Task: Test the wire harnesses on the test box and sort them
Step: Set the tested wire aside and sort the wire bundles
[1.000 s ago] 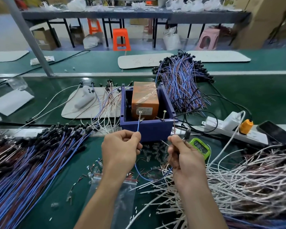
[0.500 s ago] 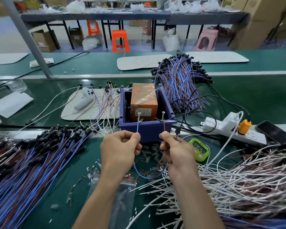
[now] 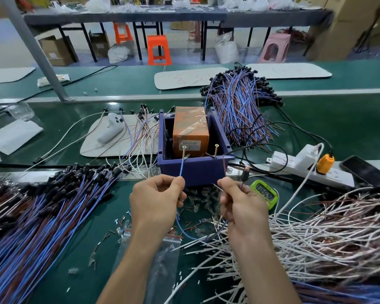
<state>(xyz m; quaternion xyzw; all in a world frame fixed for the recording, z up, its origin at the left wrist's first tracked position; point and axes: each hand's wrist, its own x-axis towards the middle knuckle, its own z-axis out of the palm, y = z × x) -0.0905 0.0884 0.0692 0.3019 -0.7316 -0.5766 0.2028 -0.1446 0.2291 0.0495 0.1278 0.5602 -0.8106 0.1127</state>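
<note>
- Right hand (image 3: 244,205): shifted slightly rightward since the earlier frame. The brown lead it then held up to the right screw (image 3: 216,150) now stands off that screw. Fingers curled, pinching thin wire ends and a black-sleeved lead (image 3: 244,175) that rises above the knuckles.
- Left hand (image 3: 157,200): position unchanged. Thumb and forefinger pinch the blue wire (image 3: 181,167).
- Blue wire, course: straight up from the left hand to the left screw (image 3: 183,151), metal tip at the screw's foot. Below the hand it loops across toward the right hand.
- Test box (image 3: 195,171): purple, open-topped, on the green belt (image 3: 338,128) directly beyond both hands. Both screws stand upright on its near rim, and an orange block (image 3: 191,132) sits inside.
- Left harness pile (image 3: 42,216): blue and brown wires with black ends, on the belt left of the left hand.
- Rear harness bundle (image 3: 239,110): same colours, behind and to the right of the box.
- White wire heap (image 3: 327,233): white and brown strands, right of the right hand.
- Green digital device (image 3: 264,194): just beside the right hand.
- Power strip (image 3: 294,166): right of the box, carrying an orange plug (image 3: 325,164). A phone (image 3: 364,170) lies near its far end.
- Clear bag (image 3: 156,260): flat on the belt between the forearms.
</note>
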